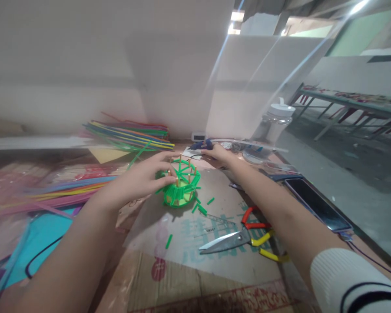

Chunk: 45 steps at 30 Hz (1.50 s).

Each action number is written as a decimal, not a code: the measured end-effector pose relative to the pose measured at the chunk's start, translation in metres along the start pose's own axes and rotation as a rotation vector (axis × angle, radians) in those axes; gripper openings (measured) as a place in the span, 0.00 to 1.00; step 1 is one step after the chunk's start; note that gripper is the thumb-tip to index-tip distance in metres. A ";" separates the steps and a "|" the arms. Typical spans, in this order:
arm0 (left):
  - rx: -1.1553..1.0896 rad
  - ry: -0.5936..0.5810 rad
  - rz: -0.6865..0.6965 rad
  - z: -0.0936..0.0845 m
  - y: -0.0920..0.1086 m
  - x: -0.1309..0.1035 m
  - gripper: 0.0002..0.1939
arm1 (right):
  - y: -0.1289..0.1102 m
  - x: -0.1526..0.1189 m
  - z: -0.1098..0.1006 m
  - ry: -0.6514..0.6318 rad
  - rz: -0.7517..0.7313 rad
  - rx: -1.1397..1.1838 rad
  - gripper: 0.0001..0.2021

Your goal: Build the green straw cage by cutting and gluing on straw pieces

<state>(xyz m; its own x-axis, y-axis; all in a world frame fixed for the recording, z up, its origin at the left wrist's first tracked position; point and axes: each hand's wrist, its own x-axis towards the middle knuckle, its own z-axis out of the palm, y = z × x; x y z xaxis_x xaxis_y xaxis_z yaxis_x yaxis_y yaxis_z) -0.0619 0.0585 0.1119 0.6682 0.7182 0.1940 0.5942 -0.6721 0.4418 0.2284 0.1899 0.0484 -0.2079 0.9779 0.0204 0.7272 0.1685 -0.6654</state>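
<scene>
My left hand (151, 174) is closed at the near left side of a small round green craft piece (179, 194), thumb and fingers on its wooden pegs. The piece has a spoked green ring, upright wooden pegs and a pale yellowish base. Farther back, my right hand (219, 155) is closed around a dark blue glue gun (200, 144), whose nozzle points left above a small white card (191, 153). Part of the gun's handle is hidden by the fingers. Short green offcuts (202, 209) lie just right of the craft piece.
Scissors (237, 240) with red and yellow handles lie below my right forearm. Colored strips (127, 132) are heaped against the wall. A clear bottle (276, 124) stands at the back right, and a phone (317, 204) lies near the table's right edge.
</scene>
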 end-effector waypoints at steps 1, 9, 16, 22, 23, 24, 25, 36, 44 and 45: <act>0.001 0.003 0.001 0.000 0.000 0.000 0.17 | 0.001 -0.005 -0.002 0.013 -0.011 -0.033 0.18; -0.021 0.043 0.007 0.003 -0.003 0.003 0.17 | 0.007 -0.100 -0.017 0.063 -0.129 -0.333 0.17; -0.039 0.113 0.026 0.016 0.001 0.009 0.17 | -0.009 -0.163 0.015 -0.192 -0.469 -0.376 0.10; -0.023 0.150 0.026 0.018 0.001 0.006 0.17 | -0.002 -0.163 0.026 -0.086 -0.353 -0.227 0.04; -0.015 0.179 0.027 0.017 0.003 0.005 0.19 | -0.006 -0.165 0.024 -0.069 -0.306 -0.111 0.04; -0.005 0.217 0.029 0.016 0.006 0.005 0.21 | -0.011 -0.167 0.022 -0.060 -0.256 0.046 0.04; 0.007 0.260 0.030 0.015 0.010 0.004 0.23 | -0.019 -0.170 0.021 -0.060 -0.207 0.229 0.04; 0.106 0.191 0.002 0.010 0.029 0.000 0.22 | -0.064 -0.179 0.046 -0.124 0.052 0.985 0.16; 0.195 0.146 0.057 0.017 0.026 0.005 0.16 | -0.066 -0.180 0.071 -0.028 0.120 1.124 0.21; 0.207 0.135 0.062 0.017 0.027 0.006 0.15 | -0.066 -0.181 0.073 -0.022 0.127 1.145 0.21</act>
<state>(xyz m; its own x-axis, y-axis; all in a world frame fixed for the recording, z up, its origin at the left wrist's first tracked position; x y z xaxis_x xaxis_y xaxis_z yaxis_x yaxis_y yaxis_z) -0.0344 0.0415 0.1103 0.6489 0.6824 0.3365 0.6421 -0.7284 0.2391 0.1699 -0.0073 0.0341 -0.1957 0.9755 -0.1010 -0.2737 -0.1532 -0.9495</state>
